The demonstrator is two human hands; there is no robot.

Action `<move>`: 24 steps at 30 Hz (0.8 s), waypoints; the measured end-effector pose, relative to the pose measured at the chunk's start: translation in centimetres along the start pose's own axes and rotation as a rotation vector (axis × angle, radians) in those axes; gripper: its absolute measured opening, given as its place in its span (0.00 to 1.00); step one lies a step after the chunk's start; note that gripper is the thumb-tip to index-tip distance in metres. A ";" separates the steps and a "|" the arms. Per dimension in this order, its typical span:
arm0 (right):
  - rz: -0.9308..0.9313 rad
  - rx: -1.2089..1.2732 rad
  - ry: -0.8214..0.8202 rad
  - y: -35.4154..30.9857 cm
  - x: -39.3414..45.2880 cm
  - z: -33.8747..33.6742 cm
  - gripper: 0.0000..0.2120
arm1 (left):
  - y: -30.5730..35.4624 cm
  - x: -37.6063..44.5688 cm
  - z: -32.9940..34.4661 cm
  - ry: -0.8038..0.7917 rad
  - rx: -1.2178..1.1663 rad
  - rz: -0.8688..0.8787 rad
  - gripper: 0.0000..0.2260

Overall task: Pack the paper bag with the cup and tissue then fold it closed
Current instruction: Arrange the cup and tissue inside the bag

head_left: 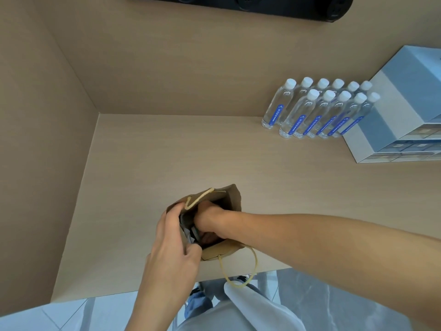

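Right hand (207, 218) inside creased brown paper bag (232, 199); left hand (171, 242) grips rim.

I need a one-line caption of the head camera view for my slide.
Right hand reaches into the open paper bag while the left hand holds its rim.

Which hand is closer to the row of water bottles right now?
Right. The right hand is down inside the paper bag, on the side toward the water bottles. The left hand grips the bag's opposite edge, farther from them.

Upright open brown paper bag (229, 250), table edge
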State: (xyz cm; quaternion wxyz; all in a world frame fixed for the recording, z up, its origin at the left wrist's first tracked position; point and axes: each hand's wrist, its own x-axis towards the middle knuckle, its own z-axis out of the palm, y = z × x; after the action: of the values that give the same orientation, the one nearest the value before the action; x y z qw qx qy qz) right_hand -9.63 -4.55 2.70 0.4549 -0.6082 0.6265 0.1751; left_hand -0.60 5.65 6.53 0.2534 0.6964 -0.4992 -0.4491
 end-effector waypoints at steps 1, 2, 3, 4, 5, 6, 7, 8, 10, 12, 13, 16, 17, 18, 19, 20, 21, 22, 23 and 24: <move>-0.008 -0.076 0.043 0.2 0.1 -0.1 0.06 | 0.0 0.0 0.0 0.002 0.001 0.002 0.33; -0.030 -0.189 0.093 0.5 0.3 -0.2 0.08 | 0.0 0.0 0.0 0.004 0.001 0.004 0.33; -0.055 -0.291 0.114 0.8 0.4 -0.3 0.09 | 0.1 0.0 0.0 0.006 0.001 0.005 0.33; -0.071 -0.390 0.122 1.1 0.5 -0.4 0.09 | 0.2 -0.1 0.1 0.006 0.002 0.005 0.33; -0.055 -0.420 0.109 1.4 0.8 -0.4 0.09 | 0.3 -0.1 0.2 0.004 0.005 0.003 0.33; -0.022 -0.409 0.102 1.6 1.1 -0.4 0.11 | 0.4 -0.1 0.3 -0.003 0.007 0.000 0.33; 0.017 -0.363 0.091 1.8 1.6 -0.3 0.12 | 0.6 0.0 0.5 -0.013 0.006 -0.004 0.34; 0.049 -0.292 0.091 1.9 2.1 -0.1 0.13 | 0.7 0.0 0.6 -0.023 0.001 -0.008 0.34; 0.098 -0.151 0.097 1.9 2.6 0.2 0.14 | 0.9 0.0 0.8 -0.037 -0.018 -0.018 0.36; 0.119 -0.050 0.100 1.8 2.6 0.5 0.15 | 0.9 0.0 0.8 -0.040 -0.026 -0.025 0.37; 0.107 -0.022 0.109 1.8 2.5 0.6 0.15 | 0.9 -0.1 0.8 -0.039 -0.024 -0.025 0.37; 0.022 -0.108 0.167 1.8 1.3 0.8 0.13 | 0.9 -0.2 0.6 -0.041 -0.028 -0.017 0.37; -0.041 -0.204 0.175 1.8 0.9 1.0 0.11 | 0.8 -0.2 0.5 -0.039 -0.033 -0.014 0.38; -0.112 -0.298 0.182 1.9 0.7 1.2 0.09 | 0.9 -0.2 0.5 -0.038 -0.036 -0.013 0.38; -0.172 -0.371 0.188 1.9 0.5 1.3 0.08 | 0.9 -0.2 0.6 -0.039 -0.036 -0.017 0.38; -0.216 -0.427 0.185 2.0 0.4 1.5 0.07 | 0.9 -0.2 0.6 -0.039 -0.035 -0.021 0.38; -0.254 -0.463 0.180 2.0 0.4 1.6 0.07 | 0.8 -0.3 0.7 -0.039 -0.034 -0.021 0.38; -0.288 -0.477 0.175 1.9 0.4 1.7 0.08 | 0.8 -0.3 0.8 -0.036 -0.033 -0.018 0.38; -0.314 -0.473 0.173 1.8 0.5 1.8 0.08 | 0.9 -0.3 0.8 -0.033 -0.029 -0.016 0.38; -0.326 -0.454 0.165 1.8 0.6 1.9 0.08 | 0.9 -0.4 0.8 -0.030 -0.026 -0.016 0.37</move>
State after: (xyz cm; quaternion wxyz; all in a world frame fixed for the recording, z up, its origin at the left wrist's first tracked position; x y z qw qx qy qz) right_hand -10.52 -3.08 0.62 0.2770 -0.7994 0.5000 0.1853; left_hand -1.79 5.75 6.99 0.2514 0.6902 -0.4914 -0.4679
